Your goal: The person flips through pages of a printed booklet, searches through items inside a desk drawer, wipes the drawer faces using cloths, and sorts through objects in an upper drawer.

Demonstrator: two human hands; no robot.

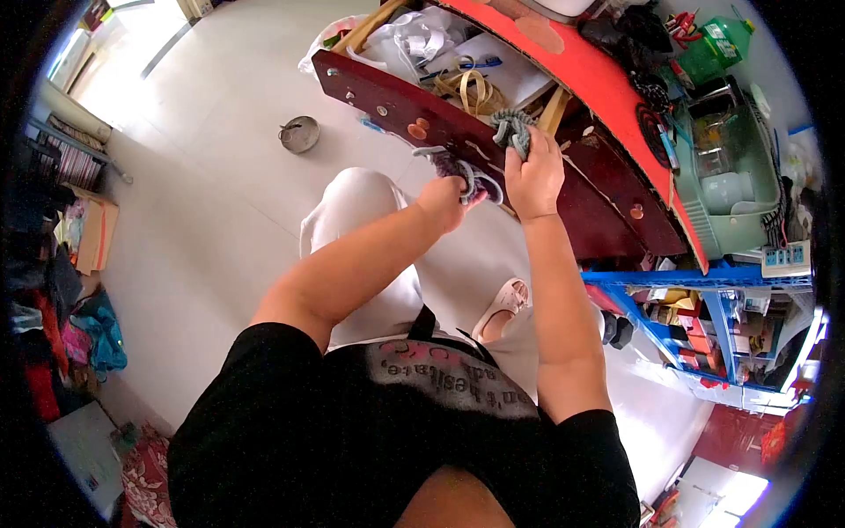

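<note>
My left hand (447, 201) is closed around a crumpled purple cloth with grey edging (457, 169), held low in front of the open dark red drawer (370, 99). Higher and to the right, my right hand (536, 179) grips a grey-green bunched cloth (511, 128) at the drawer's front rim. Whether these cloths are gloves, socks or something else, I cannot tell. Inside the drawer lie a coil of tan strap (476, 91), a blue pen-like item (481, 63) and clear plastic bags (414, 37). My fingertips are partly hidden.
A red board (607, 97) tops the cabinet. To its right stand a green plastic basket (748, 220) and a green bottle (717, 44). A blue shelf (722, 277) holds boxes. A round metal dish (299, 134) sits on the tiled floor; clothes and a carton (95, 231) line the left.
</note>
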